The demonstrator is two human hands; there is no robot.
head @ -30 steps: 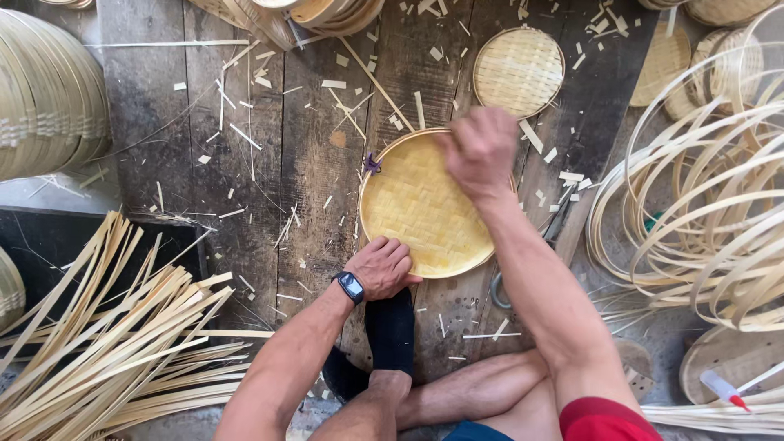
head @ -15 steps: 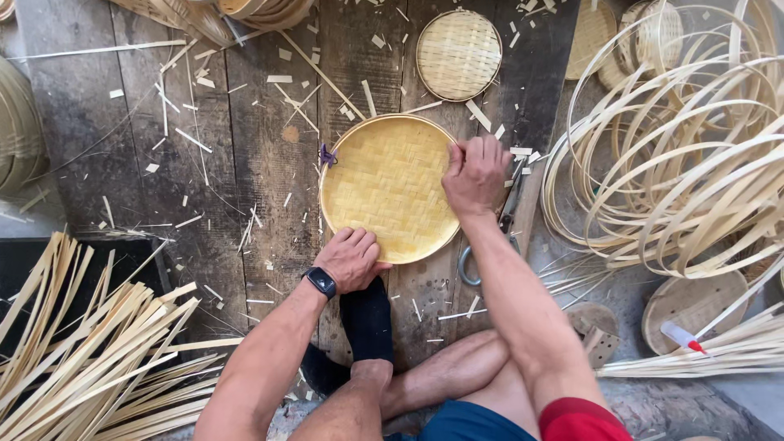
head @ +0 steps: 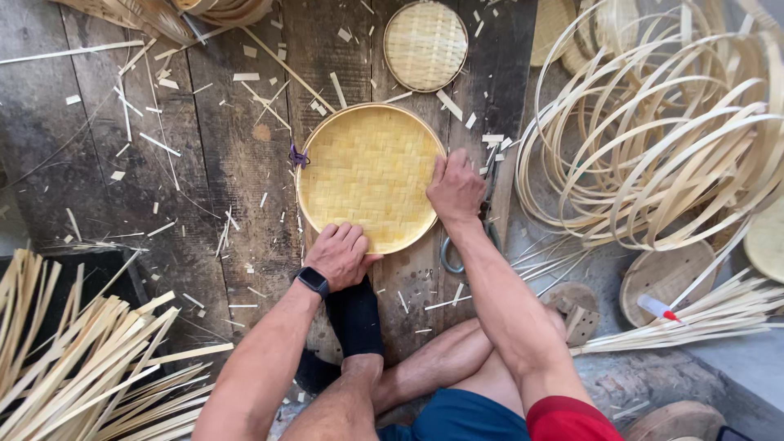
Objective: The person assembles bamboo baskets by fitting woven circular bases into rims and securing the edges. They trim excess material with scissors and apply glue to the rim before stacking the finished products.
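Observation:
A round woven bamboo tray [head: 369, 173] lies flat on dark wooden floorboards in front of me. My left hand [head: 341, 254], with a dark watch on the wrist, presses on the tray's near rim. My right hand [head: 455, 188] grips the rim on the right side. A foot in a black sock [head: 354, 317] rests just below the tray, beside my left hand. A small purple tie [head: 297, 157] sticks out at the tray's left edge.
A smaller woven tray [head: 425, 45] lies further up the boards. Coiled bamboo hoops [head: 661, 139] pile up at the right. Loose bamboo strips [head: 90, 367] lie at the lower left. Scissors [head: 457, 249] sit under my right forearm. Shavings litter the boards.
My right hand has slid from the tray's far rim round to its right side. The left hand has stayed on the near rim. The view has shifted.

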